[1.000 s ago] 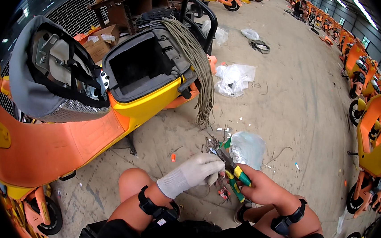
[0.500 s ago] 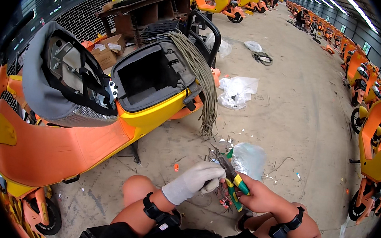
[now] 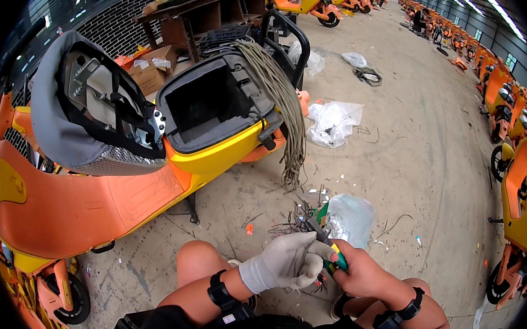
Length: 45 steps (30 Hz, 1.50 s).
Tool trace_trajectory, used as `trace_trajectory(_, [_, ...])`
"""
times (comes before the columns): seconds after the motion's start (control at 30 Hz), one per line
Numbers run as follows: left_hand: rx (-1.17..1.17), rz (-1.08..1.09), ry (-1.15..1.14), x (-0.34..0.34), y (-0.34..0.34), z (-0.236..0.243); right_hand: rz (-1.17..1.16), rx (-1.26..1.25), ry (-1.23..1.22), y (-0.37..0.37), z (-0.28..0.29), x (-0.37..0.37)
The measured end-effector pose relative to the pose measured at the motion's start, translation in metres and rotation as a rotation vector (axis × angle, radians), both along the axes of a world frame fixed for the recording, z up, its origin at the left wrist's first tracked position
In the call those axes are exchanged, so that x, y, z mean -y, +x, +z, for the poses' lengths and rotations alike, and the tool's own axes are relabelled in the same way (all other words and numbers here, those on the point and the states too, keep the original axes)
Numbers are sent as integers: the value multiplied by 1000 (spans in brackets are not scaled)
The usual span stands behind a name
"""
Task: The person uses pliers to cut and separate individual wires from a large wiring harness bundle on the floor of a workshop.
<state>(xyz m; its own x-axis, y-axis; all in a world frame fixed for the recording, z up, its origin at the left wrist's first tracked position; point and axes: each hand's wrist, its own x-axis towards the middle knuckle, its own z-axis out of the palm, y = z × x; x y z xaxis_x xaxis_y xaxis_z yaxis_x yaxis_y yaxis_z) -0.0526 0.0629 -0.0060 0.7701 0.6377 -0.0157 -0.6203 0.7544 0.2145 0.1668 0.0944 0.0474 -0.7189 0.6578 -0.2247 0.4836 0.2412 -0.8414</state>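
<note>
My right hand (image 3: 360,272), bare, is closed round the green and yellow handles of a pair of pliers (image 3: 319,232), whose dark jaws point up and left. Beside it, my left hand (image 3: 286,258) wears a pale glove, with its fingers curled and the fingertips close to the pliers. Thin dark strands seem to show among those gloved fingers, but what they hold is too small to make out. On the floor beyond lies a clear plastic bag (image 3: 350,221), next to a scatter of dark cut strips (image 3: 296,219).
An orange and yellow scooter (image 3: 94,197) stands at left, its grey seat (image 3: 63,118) raised and storage bin (image 3: 182,136) open. A bundle of greenish cords (image 3: 281,95) hangs over its rear. More scooters (image 3: 525,179) line the right side. A white plastic bag (image 3: 335,122) lies farther off.
My left hand has turned so its curled fingers face upward beside the pliers. The pliers' handles have drawn together in my right hand. The whole view has shifted slightly.
</note>
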Motion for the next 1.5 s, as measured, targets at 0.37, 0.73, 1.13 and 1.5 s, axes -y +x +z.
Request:
trace_trajectory(0.37, [9,-1,-114,1,-3,5,60,-27,-21,2,-8,-7])
trace_trajectory(0.73, [-738,-78,293,-11,-21,20,68,-16,-109,-1,4,-9])
trace_trajectory(1.13, [-1639,28,1529,-9,-19,-5,151,290,-51,-3,5,-7])
trace_trajectory(1.5, [-2176,47,1402,10,20,-29,164,473,-43,-6,-35,-2])
